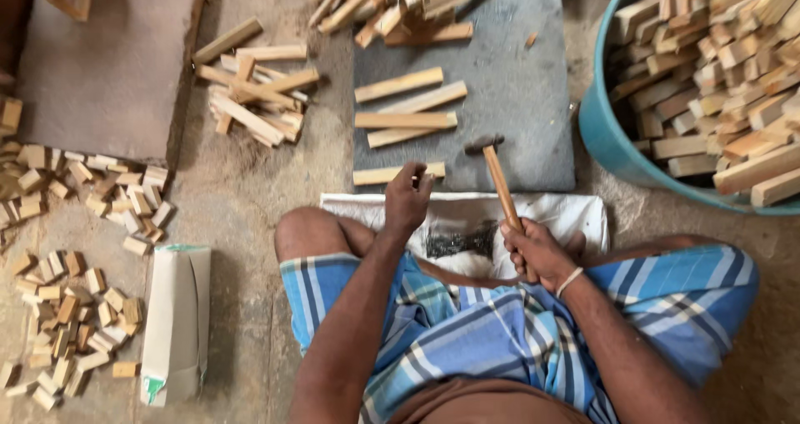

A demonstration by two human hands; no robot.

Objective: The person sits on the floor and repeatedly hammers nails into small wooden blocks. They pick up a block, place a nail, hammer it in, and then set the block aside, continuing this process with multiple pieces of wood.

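A person sits cross-legged on a workshop floor, seen from above; the left hand [407, 200] is closed in a pinch at the near end of a short wooden slat [397, 174] that lies flat on the front edge of a grey stone slab [533, 115], apparently steadying a small nail there, though the nail itself is too small to make out; the right hand [537, 253] is wrapped firmly round the lower end of a wooden-handled hammer [500, 182], whose dark head hangs just above the slab, to the right of the slat and apart from it; four more slats [408, 107] lie in a loose row further up the slab, with a heap of sticks [400, 3] beyond; a white cloth [575, 211] spread before the knees carries a dark pile of nails [454, 242]; a teal tub [604, 136] full of wood offcuts stands to the right, while small wooden blocks [75, 316] and a white paper bag [175, 324] lie to the left; to strike well here, the judgement is that the slat should rest flat on the slab, the pinching fingers stay low and clear of the hammer's path, the first tap be light and square, and heavier blows wait until the fingers are drawn away.
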